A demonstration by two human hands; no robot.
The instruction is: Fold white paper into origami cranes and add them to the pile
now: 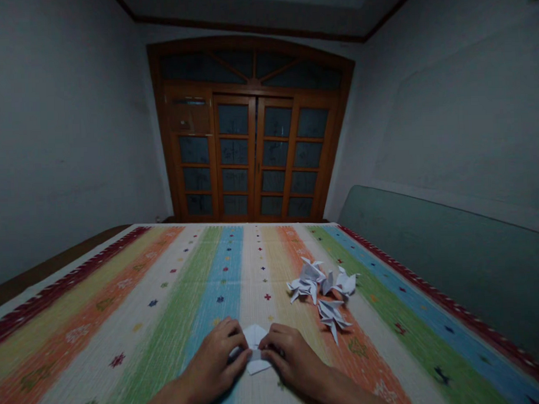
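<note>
A small folded white paper (255, 336) lies on the striped cloth near the front edge. My left hand (217, 360) presses on its left side with fingers curled and pinched on the paper. My right hand (292, 357) pinches its right side, fingertips meeting the left hand's at the middle. Part of the paper is hidden under both hands.
Several finished white paper cranes (323, 288) sit in a cluster to the right, beyond my right hand. The colourful striped cloth (167, 300) covers the whole surface. A dark green board (452, 260) runs along the right side. A wooden glazed door (254, 155) stands at the back.
</note>
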